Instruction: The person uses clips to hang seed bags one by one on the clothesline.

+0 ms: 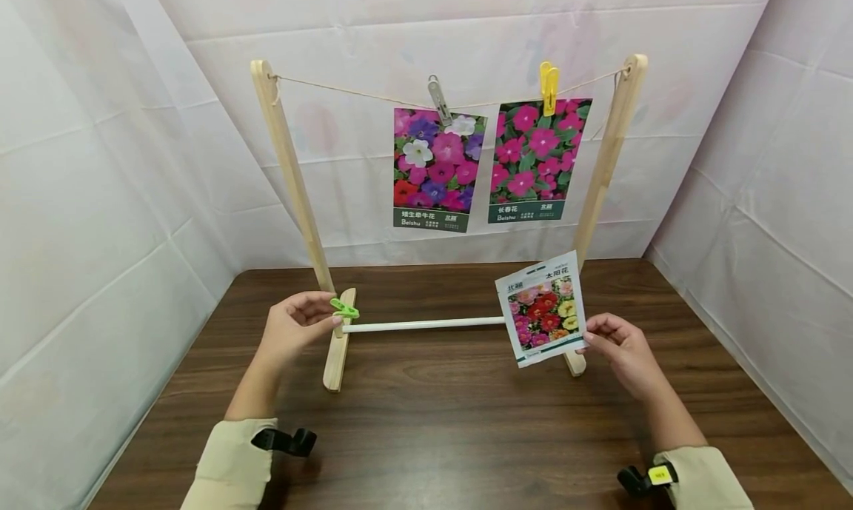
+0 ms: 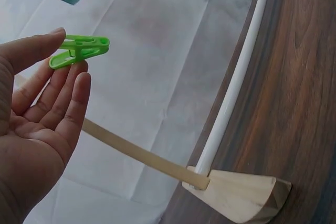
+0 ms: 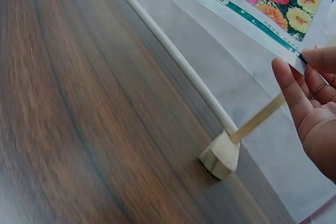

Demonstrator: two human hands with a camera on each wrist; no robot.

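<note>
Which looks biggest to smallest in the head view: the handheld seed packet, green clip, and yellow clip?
1. Handheld seed packet, clearly largest.
2. Yellow clip and green clip: look alike; the yellow hangs farther off, so unranked.

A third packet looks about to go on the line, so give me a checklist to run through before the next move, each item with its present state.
1. Left hand pinches the green clothespin firmly: ok.
2. Right hand holds the seed packet by its lower corner, picture side facing the person: ok.
3. Free string left of the grey clothespin: ok.
4. The two hung packets stay clipped, by the grey clothespin and the yellow clothespin: ok.
5. Wooden stand has both feet flat on the table: ok.
6. Green clothespin's spring works: cannot tell.
</note>
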